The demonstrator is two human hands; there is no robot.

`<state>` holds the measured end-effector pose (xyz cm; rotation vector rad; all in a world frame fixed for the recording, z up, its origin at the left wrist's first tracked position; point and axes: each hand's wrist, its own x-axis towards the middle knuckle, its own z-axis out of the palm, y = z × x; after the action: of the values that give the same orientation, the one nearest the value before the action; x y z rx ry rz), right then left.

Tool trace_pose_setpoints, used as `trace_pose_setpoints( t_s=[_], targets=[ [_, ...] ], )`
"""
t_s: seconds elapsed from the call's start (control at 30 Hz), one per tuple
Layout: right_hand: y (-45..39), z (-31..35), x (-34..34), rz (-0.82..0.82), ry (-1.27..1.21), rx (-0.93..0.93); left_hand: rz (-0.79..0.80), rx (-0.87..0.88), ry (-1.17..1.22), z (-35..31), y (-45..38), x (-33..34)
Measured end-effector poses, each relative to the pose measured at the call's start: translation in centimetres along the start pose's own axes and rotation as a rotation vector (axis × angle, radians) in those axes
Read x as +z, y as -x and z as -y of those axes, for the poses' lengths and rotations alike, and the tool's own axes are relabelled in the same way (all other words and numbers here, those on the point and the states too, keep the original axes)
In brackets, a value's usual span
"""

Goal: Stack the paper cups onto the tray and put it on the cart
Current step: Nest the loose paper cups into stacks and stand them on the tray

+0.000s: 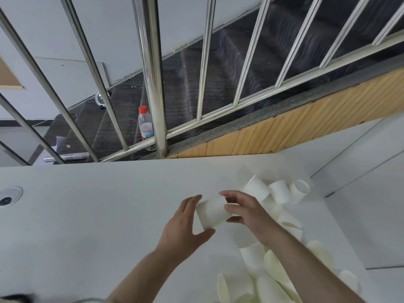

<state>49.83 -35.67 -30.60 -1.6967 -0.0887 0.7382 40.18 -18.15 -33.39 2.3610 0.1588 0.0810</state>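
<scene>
A white paper cup (211,212) lies on its side in the air between my two hands, over the white table (87,215). My left hand (185,226) holds its left side, fingers on top and thumb underneath. My right hand (244,211) grips its right end with curled fingers. Several more white paper cups (277,191) lie scattered and tipped over on the table's right side, some behind my right arm. More of these cups (271,272) lie nearer the bottom edge. No tray or cart is in view.
Behind the table's far edge rises a steel stair railing (153,73) with dark steps beyond it. On the steps stands a plastic bottle (145,125) with a red cap. A round cable grommet (9,196) sits in the table at the left.
</scene>
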Motion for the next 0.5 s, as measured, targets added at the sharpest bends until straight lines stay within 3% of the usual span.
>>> trace_pose_setpoints(
  t_s=[0.13,0.27,0.4,0.5],
  targets=[
    [0.8,-0.3,-0.4,0.067,-0.154,0.088,-0.008,-0.005,0.131,-0.2,0.5,0.7],
    [0.7,-0.9,-0.7,0.092,-0.146,0.121,-0.030,0.018,0.107,-0.1,0.4,0.8],
    [-0.7,-2.0,-1.3,-0.066,0.074,0.102,0.016,0.031,-0.055,0.1,-0.1,0.4],
    [-2.4,-3.3,-2.6,-0.256,0.400,0.005,0.096,-0.015,-0.201,0.6,-0.4,0.3]
  ],
)
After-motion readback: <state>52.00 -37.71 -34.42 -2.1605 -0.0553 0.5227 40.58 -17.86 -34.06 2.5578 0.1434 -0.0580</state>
